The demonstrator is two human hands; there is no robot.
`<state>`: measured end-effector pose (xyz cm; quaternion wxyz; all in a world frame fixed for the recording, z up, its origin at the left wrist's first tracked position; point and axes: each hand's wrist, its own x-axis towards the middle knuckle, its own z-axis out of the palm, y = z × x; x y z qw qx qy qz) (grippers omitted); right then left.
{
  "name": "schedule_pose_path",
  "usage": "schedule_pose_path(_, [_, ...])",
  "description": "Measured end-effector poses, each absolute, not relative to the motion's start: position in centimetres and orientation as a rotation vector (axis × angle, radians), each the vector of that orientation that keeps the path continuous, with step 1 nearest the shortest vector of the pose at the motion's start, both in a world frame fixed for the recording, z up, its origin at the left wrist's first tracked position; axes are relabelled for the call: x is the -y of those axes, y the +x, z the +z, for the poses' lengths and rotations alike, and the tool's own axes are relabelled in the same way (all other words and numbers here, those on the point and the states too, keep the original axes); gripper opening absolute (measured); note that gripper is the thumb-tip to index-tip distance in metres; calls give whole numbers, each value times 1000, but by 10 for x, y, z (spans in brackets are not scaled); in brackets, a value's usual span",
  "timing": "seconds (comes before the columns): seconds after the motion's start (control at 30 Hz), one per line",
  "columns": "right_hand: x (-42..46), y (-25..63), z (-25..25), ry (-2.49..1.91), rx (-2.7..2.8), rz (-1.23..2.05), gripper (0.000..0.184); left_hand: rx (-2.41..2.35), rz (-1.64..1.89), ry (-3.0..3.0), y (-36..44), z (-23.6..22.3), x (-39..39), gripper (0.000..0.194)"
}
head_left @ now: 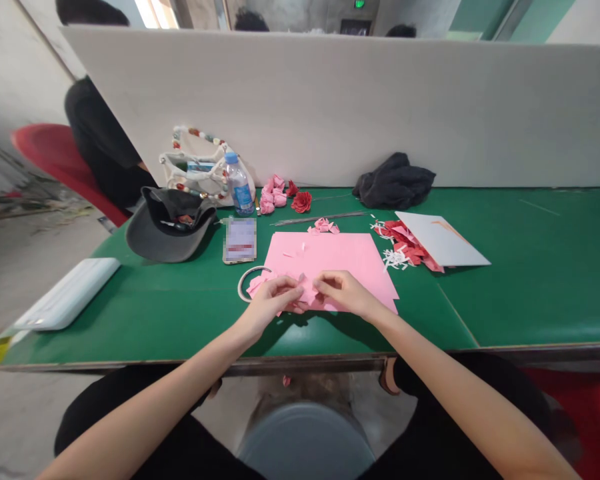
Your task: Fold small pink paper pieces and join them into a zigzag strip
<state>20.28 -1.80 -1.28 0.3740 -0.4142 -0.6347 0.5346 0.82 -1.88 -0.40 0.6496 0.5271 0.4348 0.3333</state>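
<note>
Over the near edge of a stack of pink paper sheets [340, 257], my left hand [275, 297] and my right hand [347, 290] face each other. Between their fingertips is a small pink paper piece [307, 291], pinched from both sides. Its exact shape is hard to make out. Left of my left hand lies a roll of tape [241, 283], seen as a pale ring, with pink paper pieces [256, 285] by it. Small pink scraps [289, 254] lie on the sheets. Folded pink paper pieces [324, 226] sit just behind the stack.
Pink paper flowers [273, 195] and a red paper flower [301, 202] stand behind, near thin wires [320, 218]. Leftward are a phone [240, 240], grey cap [173, 227], water bottle [239, 187] and bag [193, 167]. Red scraps [410, 250], white card [445, 240] and dark cloth [395, 181] lie right.
</note>
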Motion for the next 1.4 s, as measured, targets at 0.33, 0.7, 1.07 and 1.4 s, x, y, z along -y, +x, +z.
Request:
schedule_pose_path(0.33, [34, 193, -8, -1044, 1851, 603, 9, -918, 688, 1270, 9, -9, 19, 31])
schedule_pose_path(0.7, [35, 190, -11, -1101, 1828, 567, 7, -891, 755, 1487, 10, -18, 19, 27])
schedule_pose_path(1.07, [34, 188, -11, -1224, 1726, 829, 9, -937, 776, 1564, 9, -15, 20, 27])
schedule_pose_path(1.4, [30, 193, -15, -1202, 1790, 882, 13, -941, 768, 1568, 10, -14, 21, 29])
